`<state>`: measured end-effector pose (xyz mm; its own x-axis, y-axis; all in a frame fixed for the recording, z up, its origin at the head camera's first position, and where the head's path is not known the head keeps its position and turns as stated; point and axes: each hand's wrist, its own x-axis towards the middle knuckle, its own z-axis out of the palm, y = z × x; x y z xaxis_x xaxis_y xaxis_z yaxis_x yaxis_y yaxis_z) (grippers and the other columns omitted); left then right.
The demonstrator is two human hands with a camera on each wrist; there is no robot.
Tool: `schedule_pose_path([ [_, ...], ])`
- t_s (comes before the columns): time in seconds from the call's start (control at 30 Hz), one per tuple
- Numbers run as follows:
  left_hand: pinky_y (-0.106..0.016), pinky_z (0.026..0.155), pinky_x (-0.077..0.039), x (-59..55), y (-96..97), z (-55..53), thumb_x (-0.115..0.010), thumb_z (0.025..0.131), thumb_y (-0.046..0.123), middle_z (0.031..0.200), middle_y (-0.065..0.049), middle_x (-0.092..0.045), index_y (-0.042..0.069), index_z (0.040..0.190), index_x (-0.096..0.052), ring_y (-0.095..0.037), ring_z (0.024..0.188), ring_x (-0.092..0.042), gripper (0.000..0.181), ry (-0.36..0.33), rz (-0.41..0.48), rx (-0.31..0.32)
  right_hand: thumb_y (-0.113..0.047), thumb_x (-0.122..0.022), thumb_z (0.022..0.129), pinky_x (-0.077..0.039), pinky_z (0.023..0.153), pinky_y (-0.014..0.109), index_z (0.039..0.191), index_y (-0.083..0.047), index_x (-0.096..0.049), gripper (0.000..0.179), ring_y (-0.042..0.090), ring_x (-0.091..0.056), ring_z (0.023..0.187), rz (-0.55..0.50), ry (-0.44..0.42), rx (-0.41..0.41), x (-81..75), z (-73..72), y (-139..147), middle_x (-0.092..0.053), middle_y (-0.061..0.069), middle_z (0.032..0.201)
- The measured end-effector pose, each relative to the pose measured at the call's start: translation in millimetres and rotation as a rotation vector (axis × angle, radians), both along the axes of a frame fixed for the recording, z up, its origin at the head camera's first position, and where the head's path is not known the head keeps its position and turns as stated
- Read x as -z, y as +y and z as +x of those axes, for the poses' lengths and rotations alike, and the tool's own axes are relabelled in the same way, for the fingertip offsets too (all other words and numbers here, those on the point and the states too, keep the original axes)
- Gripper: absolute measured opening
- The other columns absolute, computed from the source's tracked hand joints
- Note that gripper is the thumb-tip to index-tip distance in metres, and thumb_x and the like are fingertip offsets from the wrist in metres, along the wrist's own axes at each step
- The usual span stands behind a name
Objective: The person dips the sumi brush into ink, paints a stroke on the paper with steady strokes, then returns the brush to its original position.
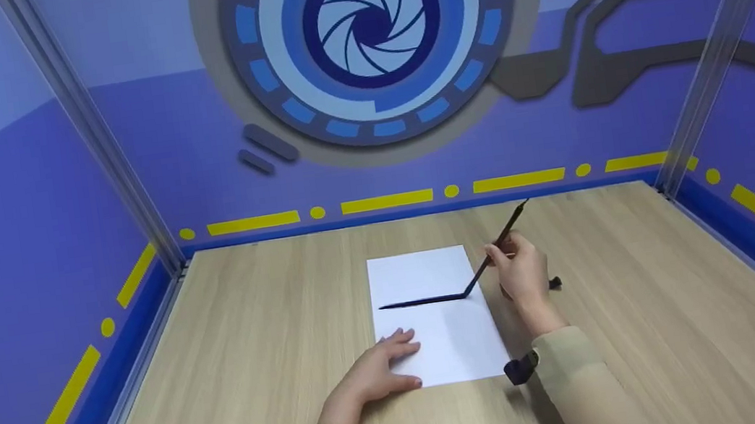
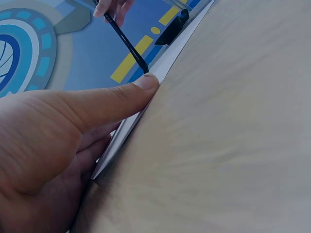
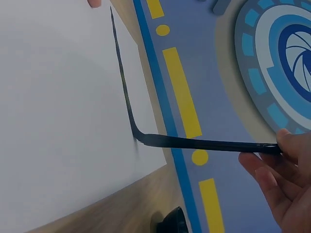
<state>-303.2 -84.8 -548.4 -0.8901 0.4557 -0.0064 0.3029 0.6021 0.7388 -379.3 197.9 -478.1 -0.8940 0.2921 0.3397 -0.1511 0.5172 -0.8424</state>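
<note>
A white sheet of paper [image 1: 422, 273] lies on the table with a long black stroke [image 1: 422, 302] running across it. My right hand [image 1: 526, 278] pinches a dark writing brush [image 1: 480, 272] between fingers and thumb, its handle tilted up and to the right. In the right wrist view the brush [image 3: 209, 144] touches the paper with its bent tip at the stroke's right end. With fingers spread, my left hand [image 1: 378, 372] rests on the paper's lower left edge. Its thumb [image 2: 146, 81] lies along the near edge in the left wrist view.
Behind my right hand sits a small black dish [image 2: 173, 30] with a handle-like end, mostly hidden in the head view. Beneath everything is a wooden table [image 1: 253, 316], closed in by blue patterned walls [image 1: 149, 140] at the back and sides.
</note>
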Motion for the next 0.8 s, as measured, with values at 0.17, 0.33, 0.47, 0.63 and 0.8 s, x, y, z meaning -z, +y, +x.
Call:
schedule_pose_path([
  [0.17, -0.057, 0.130, -0.022, -0.1, 0.2, -0.1, -0.084, 0.084, 0.024, 0.163, -0.002, -0.044, 0.012, 0.142, -0.062, -0.033, 0.157, -0.030, 0.063, 0.001, 0.000, 0.001, -0.020, -0.065, 0.102, -0.064, 0.084, 0.047, 0.107, -0.004, -0.066, 0.017, 0.033, -0.078, 0.093, -0.005, -0.020, -0.006, -0.7, -0.6, 1.7, -0.076, 0.020, 0.106],
  [0.33, -0.056, 0.130, -0.023, 0.0, 0.2, -0.9, -0.083, 0.084, 0.025, 0.163, -0.002, -0.044, 0.011, 0.142, -0.062, -0.032, 0.157, -0.031, 0.063, 0.010, -0.002, 0.009, -0.019, -0.065, 0.102, -0.064, 0.083, 0.046, 0.106, -0.003, -0.066, 0.017, 0.032, -0.078, 0.092, 0.009, -0.010, -0.004, -1.8, -0.6, 2.7, -0.076, 0.020, 0.106],
  [0.47, -0.056, 0.130, -0.023, -0.5, 0.2, -0.4, -0.083, 0.085, 0.024, 0.163, -0.002, -0.045, 0.010, 0.142, -0.062, -0.032, 0.157, -0.031, 0.062, 0.007, -0.002, 0.010, -0.017, -0.067, 0.100, -0.065, 0.079, 0.044, 0.104, -0.002, -0.067, 0.016, 0.033, -0.078, 0.090, 0.017, 0.025, -0.011, -2.9, 0.2, 4.7, -0.076, 0.021, 0.103],
  [0.63, -0.056, 0.130, -0.023, -1.9, 0.1, 0.3, -0.083, 0.086, 0.024, 0.163, -0.003, -0.045, 0.010, 0.142, -0.062, -0.033, 0.157, -0.031, 0.061, 0.002, -0.004, 0.006, -0.018, -0.068, 0.100, -0.065, 0.071, 0.037, 0.102, -0.002, -0.067, 0.015, 0.033, -0.079, 0.089, 0.017, 0.032, -0.009, -4.5, 0.8, 6.7, -0.077, 0.021, 0.103],
  [0.8, -0.057, 0.130, -0.023, -1.7, 0.0, 0.1, -0.083, 0.085, 0.024, 0.163, -0.005, -0.045, 0.009, 0.141, -0.062, -0.034, 0.157, -0.031, 0.062, 0.012, -0.011, 0.009, -0.019, -0.067, 0.101, -0.065, 0.071, 0.039, 0.102, -0.003, -0.067, 0.016, 0.033, -0.078, 0.091, 0.029, 0.019, 0.001, -5.4, 0.9, 7.7, -0.077, 0.020, 0.103],
])
